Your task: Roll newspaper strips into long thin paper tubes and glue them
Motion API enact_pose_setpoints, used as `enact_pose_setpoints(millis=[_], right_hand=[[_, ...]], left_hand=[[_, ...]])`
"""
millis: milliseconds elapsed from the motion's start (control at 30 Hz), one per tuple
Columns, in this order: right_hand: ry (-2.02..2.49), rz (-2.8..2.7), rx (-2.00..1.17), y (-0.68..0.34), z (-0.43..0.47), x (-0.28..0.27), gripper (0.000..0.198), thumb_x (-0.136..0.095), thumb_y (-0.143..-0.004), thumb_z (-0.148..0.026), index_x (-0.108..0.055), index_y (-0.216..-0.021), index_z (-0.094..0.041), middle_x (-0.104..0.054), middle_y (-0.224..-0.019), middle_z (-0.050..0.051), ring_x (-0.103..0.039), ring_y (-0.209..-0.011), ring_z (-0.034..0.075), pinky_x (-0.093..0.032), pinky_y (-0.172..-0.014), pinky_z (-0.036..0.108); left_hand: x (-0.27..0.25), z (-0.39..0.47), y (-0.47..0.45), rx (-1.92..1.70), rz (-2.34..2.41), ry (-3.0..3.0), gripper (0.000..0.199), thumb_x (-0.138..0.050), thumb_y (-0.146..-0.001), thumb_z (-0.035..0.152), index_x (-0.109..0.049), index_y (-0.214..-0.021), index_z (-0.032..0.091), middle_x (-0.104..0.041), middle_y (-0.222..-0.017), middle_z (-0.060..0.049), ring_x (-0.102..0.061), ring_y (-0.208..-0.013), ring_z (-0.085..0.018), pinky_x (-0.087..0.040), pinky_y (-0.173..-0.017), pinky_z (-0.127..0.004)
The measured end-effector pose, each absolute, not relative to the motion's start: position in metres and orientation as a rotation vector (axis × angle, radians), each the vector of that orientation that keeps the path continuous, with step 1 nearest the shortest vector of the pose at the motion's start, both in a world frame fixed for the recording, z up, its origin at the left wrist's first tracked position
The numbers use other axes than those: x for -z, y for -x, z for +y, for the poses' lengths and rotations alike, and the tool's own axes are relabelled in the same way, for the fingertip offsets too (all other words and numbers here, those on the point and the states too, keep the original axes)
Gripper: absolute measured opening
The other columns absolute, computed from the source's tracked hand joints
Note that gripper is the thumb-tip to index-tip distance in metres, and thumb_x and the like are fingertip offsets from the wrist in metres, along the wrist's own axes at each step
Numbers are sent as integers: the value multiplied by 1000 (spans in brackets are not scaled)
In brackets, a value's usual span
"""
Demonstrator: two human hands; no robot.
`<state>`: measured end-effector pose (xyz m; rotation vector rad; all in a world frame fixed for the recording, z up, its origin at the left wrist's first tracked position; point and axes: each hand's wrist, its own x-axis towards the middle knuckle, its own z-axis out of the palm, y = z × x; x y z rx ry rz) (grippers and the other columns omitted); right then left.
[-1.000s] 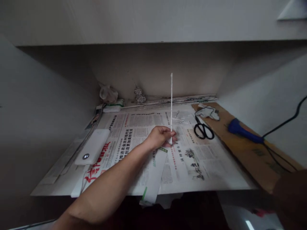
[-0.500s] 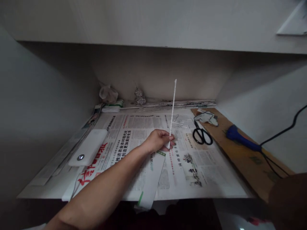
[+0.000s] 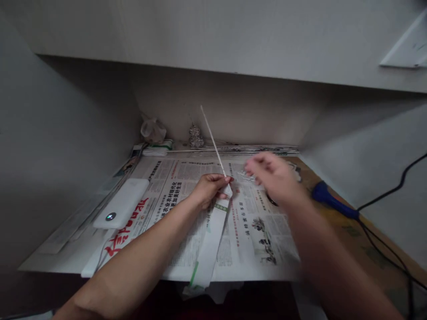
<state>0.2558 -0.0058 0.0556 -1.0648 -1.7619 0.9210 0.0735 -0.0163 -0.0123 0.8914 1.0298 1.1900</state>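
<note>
My left hand [image 3: 211, 189] is closed in a pinch on a paper strip near the middle of the table. Above the fingers the paper is rolled into a thin white stick [image 3: 212, 138] that leans up and to the left. Below them the flat part of the paper strip [image 3: 213, 235], with green marks, runs down past the front edge. My right hand [image 3: 270, 173] hovers to the right of the stick, apart from it and smeared by motion. Black scissors [image 3: 272, 202] lie mostly hidden behind that hand. Several thin paper pieces [image 3: 245, 176] lie beside its fingers.
Newspaper [image 3: 187, 178] covers the table. A white power bank [image 3: 125, 202] lies at left. A blue-handled tool [image 3: 333, 200] with a black cable rests on cardboard [image 3: 353, 235] at right. Thin paper sticks [image 3: 267, 150] line the back wall, and a shelf [image 3: 213, 40] overhangs the table.
My right hand has come in from the lower right toward the stick. The stick has swung from nearly upright to a leftward lean, and my left hand has shifted slightly left and up.
</note>
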Motion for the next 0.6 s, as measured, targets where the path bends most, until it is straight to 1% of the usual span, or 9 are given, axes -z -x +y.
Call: enact_pose_setpoints(millis=[67,100,133,200,300,400,467,600], right_hand=[[1093,-1884,-1094,-238,-2,-24,29,-67,-74,-42,-58,-92,-21,-62,-81,3,-58,-70,15,-46,-61,28],[1115,-1891,-1134,-231,1,-8,33,-69,-71,-41,-57,-94,-20,-62,-77,2,-57,-67,15,-45,-61,27],[1132,-1895,-1141,-226,4,7,32,-69,-71,-40,-56,-92,-20,-61,-77,1,-58,-67,14,-45,-62,27],[1116,-1904,-1120,-221,10,29,31,-70,-69,-39,-56,-88,-19,-61,-75,0,-58,-67,14,-45,-64,27],[1095,-1904,-1158,-219,10,39,24,-58,-79,-43,-55,-77,-19,-60,-68,0,-57,-61,14,-42,-57,26],[1138,-1964,-1159,-221,5,35,31,-44,-87,-45,-52,-69,-21,-57,-59,0,-55,-53,14,-39,-51,25],[1148,-2024,-1056,-223,2,32,32,-42,-89,-44,-52,-69,-21,-57,-59,0,-54,-53,14,-37,-50,25],[1145,-2078,-804,-224,-2,29,26,-49,-86,-43,-52,-71,-22,-58,-62,-1,-51,-53,13,-33,-50,24]], left_hand=[[12,-14,-72,-1247,1087,-924,29,-76,-64,37,-71,-78,12,-62,-60,-2,-46,-41,-5,-33,-35,-16],[12,-14,-71,-1273,1118,-945,29,-76,-63,37,-72,-77,12,-61,-57,-1,-41,-39,-4,-28,-34,-16],[12,-13,-71,-1296,1145,-958,30,-76,-62,38,-72,-76,12,-61,-56,-1,-38,-38,-3,-25,-33,-16],[12,-13,-71,-1321,1175,-952,30,-77,-60,38,-72,-75,12,-62,-57,-2,-39,-39,-4,-25,-35,-18],[13,-13,-71,-1329,1171,-923,31,-78,-58,39,-72,-74,12,-64,-60,-4,-44,-43,-6,-30,-39,-19],[15,-11,-70,-1329,1167,-906,33,-79,-56,40,-70,-72,12,-64,-59,-3,-48,-45,-8,-32,-41,-20],[18,-10,-69,-1327,1178,-900,34,-79,-56,41,-69,-71,12,-62,-58,-3,-47,-44,-7,-29,-39,-19],[23,-7,-67,-1299,1207,-905,35,-78,-58,41,-69,-74,11,-54,-51,1,-37,-38,-4,-20,-33,-17]])
